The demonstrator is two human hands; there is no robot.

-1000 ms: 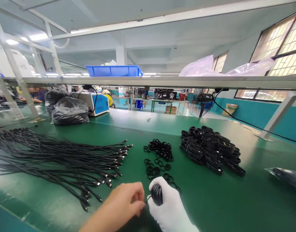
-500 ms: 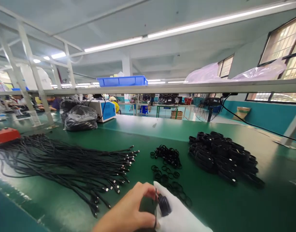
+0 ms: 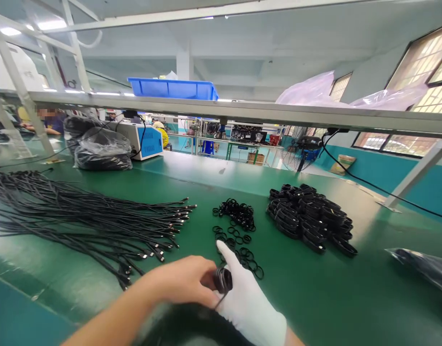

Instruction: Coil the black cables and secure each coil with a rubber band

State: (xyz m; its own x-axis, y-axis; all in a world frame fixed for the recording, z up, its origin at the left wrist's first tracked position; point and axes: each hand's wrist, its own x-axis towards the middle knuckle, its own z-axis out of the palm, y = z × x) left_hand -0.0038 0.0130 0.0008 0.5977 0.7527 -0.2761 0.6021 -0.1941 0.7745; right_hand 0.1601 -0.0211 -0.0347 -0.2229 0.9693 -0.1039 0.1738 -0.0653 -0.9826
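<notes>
In front of me, low in the view, a small coiled black cable sits between my hands. My right hand, in a white glove, is closed around it, with the index finger pointing forward. My bare left hand meets it from the left, fingers curled at the coil. A thin black strand, part of a black ring, shows at the left thumb tip; the rest is hidden. Just beyond my hands lie loose black rings, and behind them a heap of small black rings.
Many straight black cables spread across the left of the green table. Coiled cables are piled at the right, near a plastic-wrapped bundle. Behind are a bagged bundle, a blue-and-white machine and an overhead shelf.
The black ring was held stretched between my left thumb and fingers beside the coil; now my left fingers are at the coil itself. The view has tilted down and shifted.
</notes>
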